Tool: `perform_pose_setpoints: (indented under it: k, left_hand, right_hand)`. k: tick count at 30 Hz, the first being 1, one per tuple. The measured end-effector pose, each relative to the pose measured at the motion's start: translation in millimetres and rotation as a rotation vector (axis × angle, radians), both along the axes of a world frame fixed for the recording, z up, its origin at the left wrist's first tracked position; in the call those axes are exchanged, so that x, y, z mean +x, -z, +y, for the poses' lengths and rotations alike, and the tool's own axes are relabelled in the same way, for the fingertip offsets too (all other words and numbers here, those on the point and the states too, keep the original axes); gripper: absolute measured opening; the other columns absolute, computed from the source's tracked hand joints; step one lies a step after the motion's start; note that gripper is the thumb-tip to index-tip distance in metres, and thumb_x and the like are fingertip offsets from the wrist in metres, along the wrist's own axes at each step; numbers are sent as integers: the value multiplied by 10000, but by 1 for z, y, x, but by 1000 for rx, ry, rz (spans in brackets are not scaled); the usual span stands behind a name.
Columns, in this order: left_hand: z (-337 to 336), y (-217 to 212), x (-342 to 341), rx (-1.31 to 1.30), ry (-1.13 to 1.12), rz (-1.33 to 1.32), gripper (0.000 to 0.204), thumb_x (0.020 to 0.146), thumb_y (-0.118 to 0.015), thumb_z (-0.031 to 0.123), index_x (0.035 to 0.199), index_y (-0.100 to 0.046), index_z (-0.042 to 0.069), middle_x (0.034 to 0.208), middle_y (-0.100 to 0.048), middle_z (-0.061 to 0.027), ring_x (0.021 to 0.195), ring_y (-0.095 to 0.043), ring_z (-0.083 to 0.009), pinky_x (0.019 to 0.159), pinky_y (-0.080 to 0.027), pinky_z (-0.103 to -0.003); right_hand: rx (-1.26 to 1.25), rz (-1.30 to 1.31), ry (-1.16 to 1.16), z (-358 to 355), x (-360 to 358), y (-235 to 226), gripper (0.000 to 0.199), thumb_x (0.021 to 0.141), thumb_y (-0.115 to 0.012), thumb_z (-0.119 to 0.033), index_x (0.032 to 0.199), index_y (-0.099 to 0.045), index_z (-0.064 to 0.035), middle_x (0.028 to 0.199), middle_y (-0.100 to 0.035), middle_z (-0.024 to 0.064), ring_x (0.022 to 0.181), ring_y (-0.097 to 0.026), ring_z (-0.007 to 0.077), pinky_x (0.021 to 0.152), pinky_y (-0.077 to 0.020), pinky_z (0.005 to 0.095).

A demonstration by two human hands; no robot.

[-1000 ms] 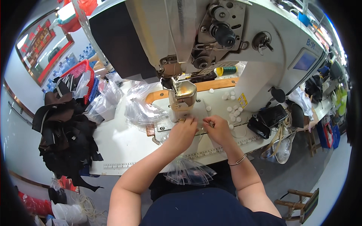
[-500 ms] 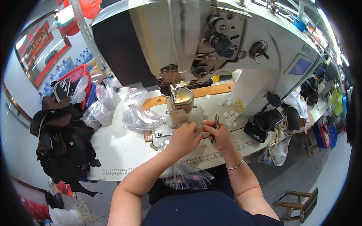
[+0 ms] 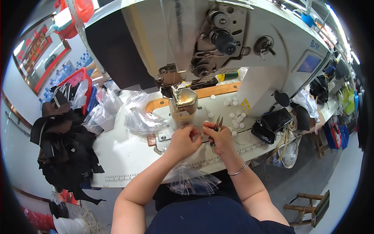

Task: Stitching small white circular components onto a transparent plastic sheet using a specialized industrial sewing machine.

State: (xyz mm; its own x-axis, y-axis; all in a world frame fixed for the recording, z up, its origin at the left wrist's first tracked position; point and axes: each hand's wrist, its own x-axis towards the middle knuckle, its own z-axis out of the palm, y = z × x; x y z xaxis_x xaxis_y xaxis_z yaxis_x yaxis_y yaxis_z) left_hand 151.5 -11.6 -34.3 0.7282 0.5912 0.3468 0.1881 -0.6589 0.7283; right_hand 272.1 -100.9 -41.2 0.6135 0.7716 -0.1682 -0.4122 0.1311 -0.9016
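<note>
In front of the sewing machine's post (image 3: 183,104), my two hands come close together. My left hand (image 3: 182,142) is closed, its fingertips pinching what looks like a small piece of clear plastic (image 3: 201,135). My right hand (image 3: 220,139) is wrapped round a pair of small scissors (image 3: 219,123), blades pointing up and away from me. Its thumb and forefinger reach toward the left fingertips; whether they also hold the plastic, I cannot tell. Below my left wrist, a fan of clear plastic pieces (image 3: 193,180) hangs over the table's front edge.
White round discs (image 3: 237,120) are scattered right of the post. Clear plastic sheets (image 3: 142,117) lie to its left. Black and brown scraps (image 3: 68,148) hang off the table's left end, near a red basket (image 3: 87,84). A black case (image 3: 269,126) lies at the right. The machine head (image 3: 144,43) overhangs.
Both hands have shifted slightly left and toward me, the scissors moving along in my right hand. The view has also shifted a little.
</note>
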Motion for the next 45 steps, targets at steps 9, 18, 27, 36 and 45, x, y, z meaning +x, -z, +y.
perform_pose_setpoints:
  k: [9, 18, 27, 36, 45]
  left_hand:
    - [-7, 1, 1, 40, -61, -61, 157, 683, -639, 94, 753, -538, -3, 668, -552, -121, 570, -570, -231, 536, -453, -319]
    - [-4, 16, 0, -97, -54, -167, 118, 754, -616, 74, 803, -542, -5, 694, -569, -78, 576, -547, -126, 536, -446, -251]
    - [0, 16, -1, -210, -16, -148, 125, 769, -606, 75, 848, -555, -7, 699, -573, -67, 614, -555, -114, 567, -453, -243]
    - [-5, -20, 0, -72, 32, -146, 159, 764, -632, 133, 900, -628, 51, 663, -574, -105, 546, -555, -183, 514, -443, -300]
    - [-8, 1, 8, -323, -97, -278, 97, 764, -631, 99, 798, -612, 10, 614, -574, -94, 525, -566, -146, 494, -445, -259]
  right_hand:
    - [0, 38, 54, 3, -6, 3, 239, 713, -704, -43, 931, -616, 1, 767, -620, 24, 570, -523, 42, 463, -353, 149]
    - [50, 138, 24, 6, -7, 14, 269, 692, -722, -23, 934, -608, -2, 800, -619, 21, 559, -489, 45, 462, -353, 159]
    - [96, 328, 13, 7, -8, 20, 255, 716, -692, -3, 953, -597, -13, 813, -610, 28, 585, -490, 50, 459, -329, 162]
    - [107, 262, 0, -7, -11, 3, 261, 725, -685, 1, 969, -591, -9, 797, -599, 20, 596, -488, 46, 458, -315, 159]
    - [99, 160, 39, -11, -19, -4, 280, 693, -720, -8, 945, -599, 5, 776, -598, 24, 570, -492, 46, 457, -334, 160]
